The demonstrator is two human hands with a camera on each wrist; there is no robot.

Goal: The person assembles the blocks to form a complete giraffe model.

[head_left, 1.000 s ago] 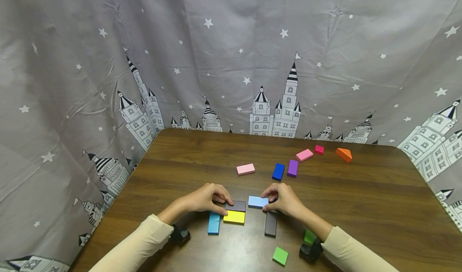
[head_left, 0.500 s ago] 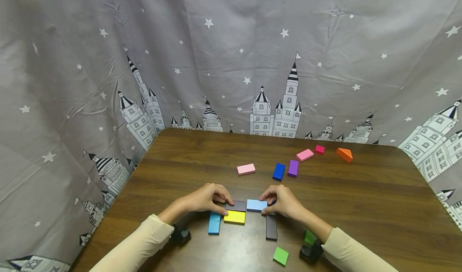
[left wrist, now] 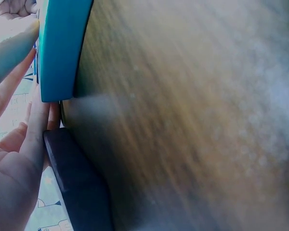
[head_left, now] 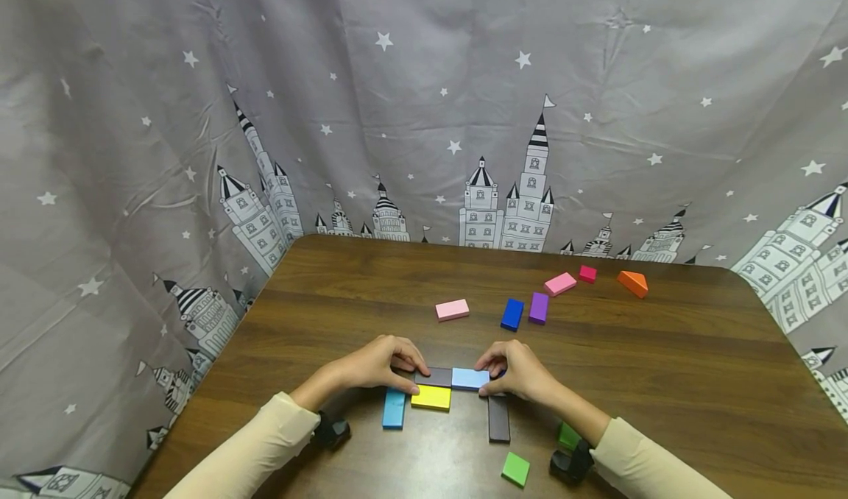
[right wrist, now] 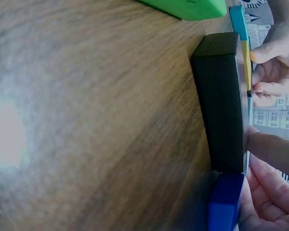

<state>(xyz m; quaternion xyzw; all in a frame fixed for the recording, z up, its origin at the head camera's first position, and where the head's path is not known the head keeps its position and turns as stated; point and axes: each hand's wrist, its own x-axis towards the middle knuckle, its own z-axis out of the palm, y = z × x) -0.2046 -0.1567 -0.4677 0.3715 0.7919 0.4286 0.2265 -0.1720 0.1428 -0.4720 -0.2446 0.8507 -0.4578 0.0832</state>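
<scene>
My left hand holds the left end of a dark grey block, thumb beside the yellow block that lies against its near side. Below that hand stretches a turquoise block; a dark block shows beside it in the left wrist view. A light blue block is pinched between thumb and fingers of my right hand, end to end with the grey one. Under the right hand, a second dark grey block points toward me, and a blue block, mostly hidden from the head view, meets its end.
Farther back lie a light pink block, a blue block, a purple block, a pink block, a red block and an orange triangle. Green blocks sit near the right wrist.
My right hand has slid the light blue block left and slightly toward me, closing its gap to the dark grey block. The right dark grey block has shifted slightly nearer. My left hand stays put.
</scene>
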